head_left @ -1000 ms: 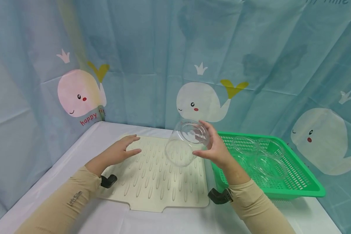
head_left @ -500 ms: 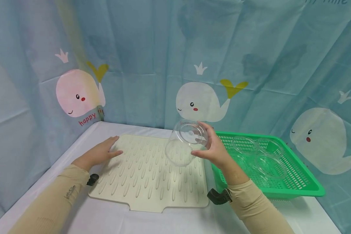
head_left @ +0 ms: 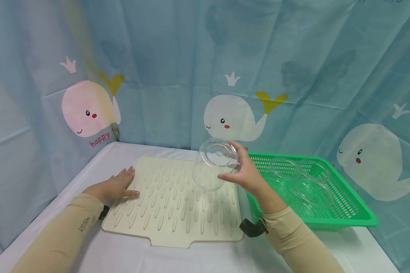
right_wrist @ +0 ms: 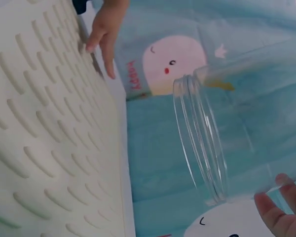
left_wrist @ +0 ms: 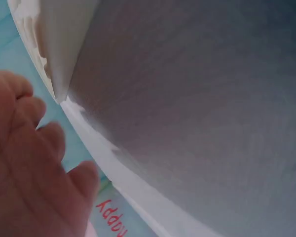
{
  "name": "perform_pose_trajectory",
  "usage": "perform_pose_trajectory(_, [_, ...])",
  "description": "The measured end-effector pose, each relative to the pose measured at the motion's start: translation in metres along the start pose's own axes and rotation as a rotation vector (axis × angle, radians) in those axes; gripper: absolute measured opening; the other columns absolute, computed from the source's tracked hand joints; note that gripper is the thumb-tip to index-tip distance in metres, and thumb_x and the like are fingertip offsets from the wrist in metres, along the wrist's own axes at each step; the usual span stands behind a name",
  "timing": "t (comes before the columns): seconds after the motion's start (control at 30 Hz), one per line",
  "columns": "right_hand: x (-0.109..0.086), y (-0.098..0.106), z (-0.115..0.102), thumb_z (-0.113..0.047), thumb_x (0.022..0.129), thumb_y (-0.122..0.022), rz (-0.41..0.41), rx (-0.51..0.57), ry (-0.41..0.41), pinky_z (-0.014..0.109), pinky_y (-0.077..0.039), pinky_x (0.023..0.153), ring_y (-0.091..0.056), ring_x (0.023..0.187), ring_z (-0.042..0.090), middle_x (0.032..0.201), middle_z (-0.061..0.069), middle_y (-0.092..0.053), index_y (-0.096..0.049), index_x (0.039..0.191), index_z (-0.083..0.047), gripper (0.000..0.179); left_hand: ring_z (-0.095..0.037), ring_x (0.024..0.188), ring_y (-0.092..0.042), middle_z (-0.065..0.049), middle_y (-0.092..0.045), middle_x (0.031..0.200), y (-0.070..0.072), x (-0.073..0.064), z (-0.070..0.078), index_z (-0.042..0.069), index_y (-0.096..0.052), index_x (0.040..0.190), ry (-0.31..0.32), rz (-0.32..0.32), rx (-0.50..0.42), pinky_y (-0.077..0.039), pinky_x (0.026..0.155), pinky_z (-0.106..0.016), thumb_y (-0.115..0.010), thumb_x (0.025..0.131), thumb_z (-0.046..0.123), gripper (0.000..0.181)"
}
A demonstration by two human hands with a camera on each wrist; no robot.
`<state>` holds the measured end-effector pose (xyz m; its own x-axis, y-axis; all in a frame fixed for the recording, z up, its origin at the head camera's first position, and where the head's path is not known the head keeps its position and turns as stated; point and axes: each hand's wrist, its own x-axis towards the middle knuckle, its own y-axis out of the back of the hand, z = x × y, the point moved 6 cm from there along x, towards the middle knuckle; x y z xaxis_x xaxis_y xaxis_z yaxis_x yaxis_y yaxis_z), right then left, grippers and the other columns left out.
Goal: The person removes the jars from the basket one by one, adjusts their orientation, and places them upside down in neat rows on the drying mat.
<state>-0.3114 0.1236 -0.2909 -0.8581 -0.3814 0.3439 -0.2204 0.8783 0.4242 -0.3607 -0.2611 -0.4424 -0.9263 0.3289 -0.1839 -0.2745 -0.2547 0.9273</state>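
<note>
In the head view my right hand (head_left: pixel 246 177) grips a clear jar (head_left: pixel 205 175) by its base end. The jar is tilted mouth-down over the right part of a cream drying mat (head_left: pixel 171 216) with raised oval ridges. The right wrist view shows the jar's threaded mouth (right_wrist: pixel 200 138) facing the mat. My left hand (head_left: pixel 114 187) lies at the mat's left edge, fingers spread and thumb reaching over the mat; it holds nothing. In the left wrist view its palm (left_wrist: pixel 29 163) and fingers show beside the mat's edge (left_wrist: pixel 64 49).
A green perforated basket (head_left: pixel 357 214) stands on the right of the white-covered table (head_left: pixel 218 258), with several clear round containers (head_left: pixel 314 191) inside. Behind hangs a blue curtain (head_left: pixel 164 76) printed with whales, coming right down to the table's back edge.
My left hand has moved left and down, from above the mat to its left edge. The right hand keeps the jar over the mat, shifted only slightly left.
</note>
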Motion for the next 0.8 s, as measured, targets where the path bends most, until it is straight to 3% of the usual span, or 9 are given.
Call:
perform_pose_trajectory(0.2, [0.008, -0.010, 0.001, -0.022, 0.069, -0.080, 0.002, -0.004, -0.021, 0.045, -0.046, 0.089, -0.044, 0.116, 0.024, 0.133, 0.003, -0.040, -0.026, 0.141, -0.027, 0.090, -0.052, 0.131, -0.005, -0.035, 0.005, 0.145, -0.010, -0.004, 0.005, -0.016, -0.005, 0.139, -0.006, -0.081, -0.006, -0.012, 0.101, -0.064, -0.061, 0.072, 0.062, 0.117])
perform_pose_trajectory(0.37, [0.016, -0.025, 0.002, -0.023, 0.068, -0.081, 0.007, 0.006, -0.050, 0.044, -0.046, 0.090, -0.044, 0.113, 0.023, 0.132, 0.003, -0.041, -0.026, 0.141, -0.026, 0.091, -0.054, 0.129, -0.008, -0.037, 0.009, 0.143, -0.010, -0.003, 0.007, -0.018, -0.005, 0.138, 0.005, -0.086, 0.002, -0.017, 0.102, -0.061, -0.062, 0.070, 0.063, 0.121])
perform_pose_trajectory(0.6, [0.028, -0.054, 0.008, -0.029, 0.065, -0.083, -0.011, -0.040, -0.161, 0.042, -0.041, 0.097, -0.036, 0.126, 0.020, 0.143, -0.001, -0.030, -0.023, 0.143, -0.026, 0.098, -0.056, 0.127, -0.007, -0.041, 0.012, 0.140, -0.010, -0.004, 0.008, -0.022, -0.003, 0.135, -0.029, -0.091, -0.012, -0.018, 0.102, -0.061, -0.063, 0.073, 0.059, 0.118])
perform_pose_trajectory(0.8, [0.042, -0.074, 0.015, -0.035, 0.064, -0.083, -0.017, -0.089, -0.161, 0.041, -0.042, 0.096, -0.041, 0.122, 0.019, 0.139, 0.000, -0.038, -0.026, 0.141, -0.020, 0.097, -0.057, 0.126, -0.009, -0.042, 0.011, 0.139, -0.010, -0.003, 0.010, -0.023, -0.003, 0.134, -0.031, -0.071, 0.012, -0.020, 0.101, -0.060, -0.063, 0.072, 0.060, 0.120])
